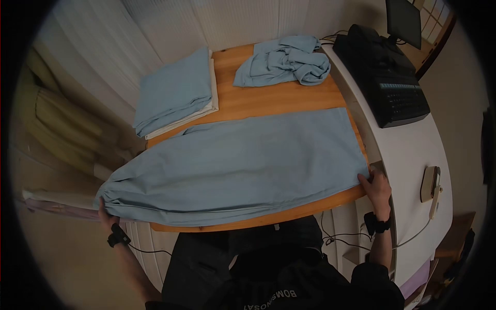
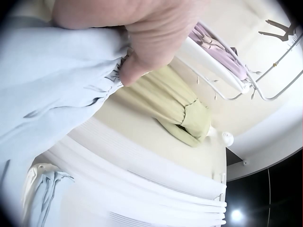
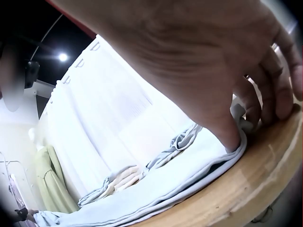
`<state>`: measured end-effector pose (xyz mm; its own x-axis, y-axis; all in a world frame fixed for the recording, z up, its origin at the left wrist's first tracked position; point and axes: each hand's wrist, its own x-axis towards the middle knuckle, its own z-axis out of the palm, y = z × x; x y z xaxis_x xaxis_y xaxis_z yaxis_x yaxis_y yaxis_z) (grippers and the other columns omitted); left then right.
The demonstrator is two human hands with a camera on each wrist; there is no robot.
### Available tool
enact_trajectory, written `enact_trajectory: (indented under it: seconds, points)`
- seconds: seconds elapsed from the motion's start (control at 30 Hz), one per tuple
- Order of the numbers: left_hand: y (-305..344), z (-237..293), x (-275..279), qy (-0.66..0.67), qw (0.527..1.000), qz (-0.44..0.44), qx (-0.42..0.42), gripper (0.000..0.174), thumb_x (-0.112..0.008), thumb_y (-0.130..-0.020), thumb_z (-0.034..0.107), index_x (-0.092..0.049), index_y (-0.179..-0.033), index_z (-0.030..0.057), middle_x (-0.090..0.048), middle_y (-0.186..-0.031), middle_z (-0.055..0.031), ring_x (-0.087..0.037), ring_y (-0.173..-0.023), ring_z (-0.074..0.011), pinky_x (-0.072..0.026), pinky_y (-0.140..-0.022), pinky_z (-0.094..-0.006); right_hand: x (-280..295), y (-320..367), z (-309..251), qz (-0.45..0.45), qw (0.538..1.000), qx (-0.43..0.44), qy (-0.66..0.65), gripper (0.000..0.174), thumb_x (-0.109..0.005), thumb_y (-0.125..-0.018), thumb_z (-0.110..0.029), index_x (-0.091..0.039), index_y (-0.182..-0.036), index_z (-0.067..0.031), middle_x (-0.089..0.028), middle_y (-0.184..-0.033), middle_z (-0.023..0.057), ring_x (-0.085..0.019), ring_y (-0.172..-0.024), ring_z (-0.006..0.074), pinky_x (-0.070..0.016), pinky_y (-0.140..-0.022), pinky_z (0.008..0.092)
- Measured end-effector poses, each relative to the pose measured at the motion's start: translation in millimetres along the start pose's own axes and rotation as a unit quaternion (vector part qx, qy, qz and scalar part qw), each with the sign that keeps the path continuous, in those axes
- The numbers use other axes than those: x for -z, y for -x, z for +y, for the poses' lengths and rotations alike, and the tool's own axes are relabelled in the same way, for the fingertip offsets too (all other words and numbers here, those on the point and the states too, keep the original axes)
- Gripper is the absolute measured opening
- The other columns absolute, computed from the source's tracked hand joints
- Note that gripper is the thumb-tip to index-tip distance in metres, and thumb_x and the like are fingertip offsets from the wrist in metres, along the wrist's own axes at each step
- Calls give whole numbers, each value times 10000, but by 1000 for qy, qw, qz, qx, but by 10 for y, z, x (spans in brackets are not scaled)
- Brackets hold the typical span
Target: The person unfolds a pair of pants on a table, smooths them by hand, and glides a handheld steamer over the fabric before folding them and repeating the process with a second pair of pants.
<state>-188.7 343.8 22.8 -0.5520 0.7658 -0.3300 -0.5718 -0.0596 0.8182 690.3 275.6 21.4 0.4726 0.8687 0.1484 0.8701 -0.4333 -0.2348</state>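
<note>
Lengthwise across the wooden desk (image 1: pixel 281 98) lies a long light-blue cloth (image 1: pixel 243 160), spread mostly flat. Its wide, straight-edged end is on the person's right; its gathered, wrinkled end reaches past the desk on the left.

From where I stand, both hands are on it. The left grip (image 1: pixel 107 214) is closed on the gathered end, thumb on the puckered fabric. The right grip (image 1: pixel 378 192) pinches the near right corner at the desk's edge, thumb on top and fingers bent at the rim. Each wrist wears a black strapped device.

Beyond the cloth, at the far left of the desk, sits a folded stack (image 1: pixel 175 88), blue over cream. At the far right is a crumpled blue bundle (image 1: pixel 289 62).

To the right, a white counter (image 1: pixel 408 150) carries a black machine with keys (image 1: pixel 395 88) and, nearer, a small pale device (image 1: pixel 429 184). A dark screen (image 1: pixel 404 23) stands behind the machine. White curtains (image 1: pixel 103 41) hang at the back, and a yellow-green dress (image 2: pixel 165 99) hangs on the left.
</note>
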Motion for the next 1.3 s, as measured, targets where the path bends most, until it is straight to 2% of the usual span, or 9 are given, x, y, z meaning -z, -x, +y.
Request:
enact_trajectory:
  seconds: [0.23,0.4,0.53,0.6,0.7,0.93,1.03,1.23,1.3]
  points:
    - [587,63,-715,37,999,-29,-2,518,-660,-967,293,-533,-1368,-9,-563,-1403,-126,-522,-1298,-292,-388,-1130,-424,53,-178,-11,-109,990,-33,-78,326,-777,-823,-222,-612,-988,6,-677,-757,136,-685,-693,277,-531,-603,376]
    - [1771,-633,-2189,-71,976,-101,-177,421,-705,-918,162,-549,-1282,22,-587,-1365,-118,-578,-1195,-243,-441,-1028,-364,-244,-94,119,-68,863,-154,-477,285,-753,-846,-74,-587,-1064,8,-639,-710,40,-602,-609,99,-462,-531,240]
    - [2282,-1733,-2854,-344,846,-301,-273,376,-789,-771,28,-486,-993,48,-601,-1326,-147,-594,-1137,-251,-460,-982,-357,-334,-37,76,10,828,-188,-529,225,-745,-875,-92,-617,-1041,-9,-643,-710,14,-581,-565,88,-453,-513,234]
    - [2391,-2285,-2866,-570,676,-389,-257,410,-790,-702,4,-508,-994,60,-532,-1406,-164,-536,-1202,-333,-446,-1006,-421,-334,-62,171,-59,833,-185,-518,196,-744,-889,-113,-650,-1029,-13,-648,-731,10,-586,-591,82,-457,-534,225]
    - [2481,-2632,-2789,-645,594,-346,-333,439,-786,-663,-2,-510,-999,62,-464,-1454,-178,-466,-1224,-392,-424,-1029,-451,-183,-94,37,-70,838,-238,-487,131,-730,-907,-131,-664,-963,-33,-641,-732,-3,-569,-599,72,-448,-565,205]
    - [2525,-2751,-2924,-627,607,-348,-343,455,-796,-671,31,-514,-1026,67,-439,-1473,-170,-437,-1242,-382,-400,-1045,-452,-48,-378,-35,0,794,-148,-589,235,-694,-943,-245,-607,-1017,-41,-643,-984,63,-578,-905,116,-449,-855,268]
    - [2650,-2895,-3083,-632,595,-371,-330,458,-813,-707,99,-515,-1054,75,-410,-1501,-168,-422,-1254,-388,-372,-1062,-475,232,-659,-63,56,715,-176,-674,412,-623,-986,-254,-535,-1287,13,-615,-1199,117,-578,-1105,220,-399,-1031,352]
    - [2824,-2936,-3045,-619,613,-366,-327,497,-799,-813,232,-540,-1199,54,-340,-1560,-177,-368,-1356,-390,-344,-1112,-496,-214,-763,-333,39,543,-216,-811,496,-499,-1042,-276,-440,-1409,53,-516,-1405,184,-499,-1306,292,-369,-1114,414]
    - [2826,-2819,-2932,-583,602,-428,-338,539,-783,-832,214,-537,-1279,41,-350,-1557,-171,-370,-1376,-397,-377,-1110,-479,120,-757,-969,45,553,-215,-804,482,-521,-1040,-279,-450,-1410,21,-543,-1366,157,-530,-1258,267,-397,-1086,400]
